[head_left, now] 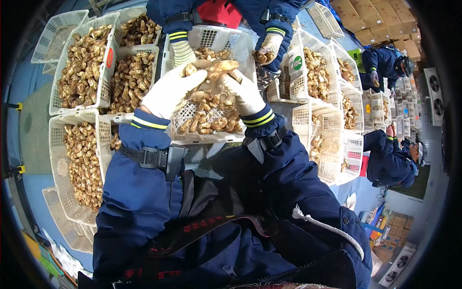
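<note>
In white gloves, my left hand (168,91) and my right hand (246,94) hold a long brown-and-cream mushroom (217,68) between them. The left fingers and thumb are closed on one end; the right fingertips press at the other end. Beneath them stands a white plastic crate (207,138) with slotted walls, and thick-stemmed mushrooms (211,120) lie in its near part. Across the crate, a co-worker's gloved hand (183,52) reaches over its far left edge. That person's other gloved hand (270,45) holds a mushroom (263,58) beyond the right rim.
Crates of mushrooms (85,62) line the left side, with another full crate (83,159) nearer. More crates (317,77) stand on the right. Two people (392,161) work at the far right. Cardboard boxes (380,19) are stacked at the upper right.
</note>
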The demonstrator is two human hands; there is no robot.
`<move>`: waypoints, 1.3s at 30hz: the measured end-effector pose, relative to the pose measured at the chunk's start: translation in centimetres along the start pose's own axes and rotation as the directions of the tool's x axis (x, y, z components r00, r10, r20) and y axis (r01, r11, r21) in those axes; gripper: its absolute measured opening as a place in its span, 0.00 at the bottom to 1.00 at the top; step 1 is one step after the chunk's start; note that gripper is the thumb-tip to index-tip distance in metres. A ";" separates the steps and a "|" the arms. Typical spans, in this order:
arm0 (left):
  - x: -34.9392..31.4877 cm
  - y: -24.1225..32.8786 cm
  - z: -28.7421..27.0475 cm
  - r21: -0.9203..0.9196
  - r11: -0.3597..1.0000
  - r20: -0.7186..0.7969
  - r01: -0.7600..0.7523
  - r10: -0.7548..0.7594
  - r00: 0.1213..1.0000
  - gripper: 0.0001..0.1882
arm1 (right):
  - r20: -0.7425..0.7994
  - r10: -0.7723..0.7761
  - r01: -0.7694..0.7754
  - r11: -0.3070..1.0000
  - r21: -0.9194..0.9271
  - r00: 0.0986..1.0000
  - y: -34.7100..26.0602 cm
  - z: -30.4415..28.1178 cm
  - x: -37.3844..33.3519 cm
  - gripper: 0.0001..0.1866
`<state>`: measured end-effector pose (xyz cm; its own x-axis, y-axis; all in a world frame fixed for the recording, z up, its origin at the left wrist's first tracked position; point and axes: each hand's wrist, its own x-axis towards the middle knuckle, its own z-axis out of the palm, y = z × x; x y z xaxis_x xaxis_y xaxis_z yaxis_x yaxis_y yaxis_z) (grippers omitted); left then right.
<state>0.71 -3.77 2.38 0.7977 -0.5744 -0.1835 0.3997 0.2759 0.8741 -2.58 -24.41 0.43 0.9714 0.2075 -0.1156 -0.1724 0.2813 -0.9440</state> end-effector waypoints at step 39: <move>-0.4 0.0 -2.0 0.077 0.997 -0.017 -0.022 0.023 1.000 0.27 | 0.164 -0.348 0.327 0.483 -0.812 0.923 -0.1 1.8 0.6 0.26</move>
<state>1.27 -1.98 1.57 0.8144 -0.5545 -0.1710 0.3464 0.2282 0.9099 -2.30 -22.66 0.99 0.9298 0.2474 0.2725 0.3666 -0.5572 -0.7451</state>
